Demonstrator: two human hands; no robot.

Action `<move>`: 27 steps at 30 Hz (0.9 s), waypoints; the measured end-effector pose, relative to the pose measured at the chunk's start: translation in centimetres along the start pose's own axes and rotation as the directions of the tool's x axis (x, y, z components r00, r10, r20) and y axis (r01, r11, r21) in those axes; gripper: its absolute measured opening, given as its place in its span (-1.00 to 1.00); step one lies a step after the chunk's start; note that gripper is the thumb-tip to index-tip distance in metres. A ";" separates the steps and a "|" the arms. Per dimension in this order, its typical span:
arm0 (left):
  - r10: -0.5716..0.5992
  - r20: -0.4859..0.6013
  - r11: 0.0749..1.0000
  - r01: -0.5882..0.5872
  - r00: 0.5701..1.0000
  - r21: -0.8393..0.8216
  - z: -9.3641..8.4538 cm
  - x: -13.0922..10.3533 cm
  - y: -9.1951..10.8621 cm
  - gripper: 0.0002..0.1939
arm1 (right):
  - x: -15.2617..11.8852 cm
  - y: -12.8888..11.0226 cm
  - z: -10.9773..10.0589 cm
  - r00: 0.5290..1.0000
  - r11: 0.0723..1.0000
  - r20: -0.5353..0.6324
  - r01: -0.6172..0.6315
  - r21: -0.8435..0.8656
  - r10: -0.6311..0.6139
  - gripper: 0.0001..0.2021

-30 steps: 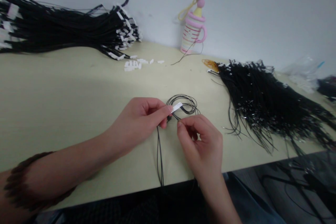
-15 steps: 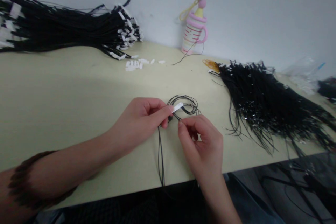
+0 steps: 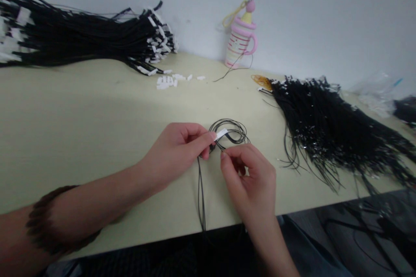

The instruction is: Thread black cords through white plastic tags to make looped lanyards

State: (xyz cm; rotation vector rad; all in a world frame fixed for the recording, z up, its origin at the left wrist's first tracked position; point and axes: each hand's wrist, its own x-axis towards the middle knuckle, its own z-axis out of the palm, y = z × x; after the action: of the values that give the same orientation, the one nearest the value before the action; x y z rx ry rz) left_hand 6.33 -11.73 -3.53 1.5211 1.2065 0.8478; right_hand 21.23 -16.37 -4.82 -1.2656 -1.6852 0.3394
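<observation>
Near the front edge, my left hand (image 3: 186,143) pinches a white connector (image 3: 222,133) between thumb and forefinger, together with the black wires at its end. Thin black wires (image 3: 238,127) lie in loose coils just beyond my fingers. Two strands drop from under my left hand and over the table edge. My right hand (image 3: 250,173) is closed, thumb against forefinger, on a thin black wire close to the connector. The exact pinch point at its fingertips is small and partly hidden.
A thick bundle of black wires (image 3: 91,37) with white connectors lies back left, beside loose white connectors (image 3: 166,81). A pink-and-white cup-shaped case (image 3: 238,43) stands against the wall. Another black wire bundle (image 3: 325,125), tied with an orange band (image 3: 261,80), spreads right towards a plastic bag (image 3: 377,91).
Little differs. My left hand and the connector have shifted very slightly right, while my right hand keeps its pinch in nearly the same spot.
</observation>
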 end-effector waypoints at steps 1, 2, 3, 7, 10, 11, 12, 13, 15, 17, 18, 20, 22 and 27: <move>-0.007 0.001 1.000 0.007 1.000 0.004 0.0 0.0 0.0 -0.62 | 0.0 0.0 0.0 1.000 1.000 -0.006 0.001 -0.003 -0.002 -0.87; -0.013 0.001 1.000 0.013 1.000 0.004 0.0 0.0 0.0 -0.62 | 0.0 0.0 0.0 1.000 1.000 -0.013 0.001 -0.007 -0.001 -0.86; -0.013 0.000 1.000 0.013 1.000 0.001 0.0 -0.1 0.0 -0.61 | 0.0 0.0 0.1 1.000 1.000 -0.019 0.000 -0.012 0.000 -0.86; 0.004 0.026 1.000 -0.004 1.000 0.014 0.3 -0.1 0.2 -0.62 | 0.0 -0.1 0.2 1.000 0.999 -0.028 0.002 -0.033 -0.003 -0.87; 0.010 0.051 0.999 -0.012 0.999 0.037 0.6 -0.1 0.4 -0.62 | 0.0 -0.3 0.3 0.999 0.999 -0.035 0.013 -0.050 -0.015 -0.86; 0.013 0.053 0.999 -0.016 0.999 0.043 0.6 -0.1 0.4 -0.62 | 0.0 -0.3 0.3 0.999 0.998 -0.037 0.015 -0.057 -0.017 -0.85; 0.016 0.055 0.999 -0.019 0.998 0.049 0.6 -0.1 0.4 -0.63 | 0.0 -0.3 0.3 0.999 0.998 -0.037 0.017 -0.062 -0.019 -0.85; 0.019 0.058 0.998 -0.022 0.998 0.054 0.6 -0.2 0.4 -0.63 | -0.1 -0.4 0.3 0.999 0.998 -0.032 0.017 -0.067 -0.019 -0.85; 0.028 0.058 0.998 -0.031 0.998 0.049 0.6 -0.2 0.3 -0.64 | -0.1 -0.3 0.2 0.999 0.997 -0.022 0.023 -0.070 -0.025 -0.85; 0.035 0.063 0.999 -0.037 0.997 0.036 0.6 -0.2 0.3 -0.65 | -0.2 -0.3 0.2 0.999 0.997 -0.013 0.031 -0.065 -0.032 -0.86; 0.034 0.067 0.999 -0.036 0.997 0.029 0.6 -0.2 0.3 -0.66 | -0.3 -0.2 0.1 0.999 0.998 -0.008 0.035 -0.061 -0.036 -0.86; 0.030 0.072 0.999 -0.032 0.997 0.026 0.6 -0.3 0.3 -0.67 | -0.3 -0.2 0.1 0.999 0.998 -0.009 0.041 -0.056 -0.042 -0.86; 0.029 0.067 0.999 -0.030 0.997 0.026 0.6 -0.3 0.4 -0.67 | -0.2 -0.2 0.2 0.999 0.998 -0.018 0.044 -0.051 -0.045 -0.87; 0.028 0.012 1.000 -0.028 1.000 0.012 0.2 0.1 0.5 -0.66 | 0.1 0.2 0.1 1.000 1.000 -0.028 0.005 0.001 -0.005 -0.89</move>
State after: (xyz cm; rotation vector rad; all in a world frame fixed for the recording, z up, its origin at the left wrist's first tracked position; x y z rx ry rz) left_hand 6.70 -11.73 -3.09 1.5542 1.1858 0.8504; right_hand 21.23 -16.20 -5.00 -1.2595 -1.6645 0.3177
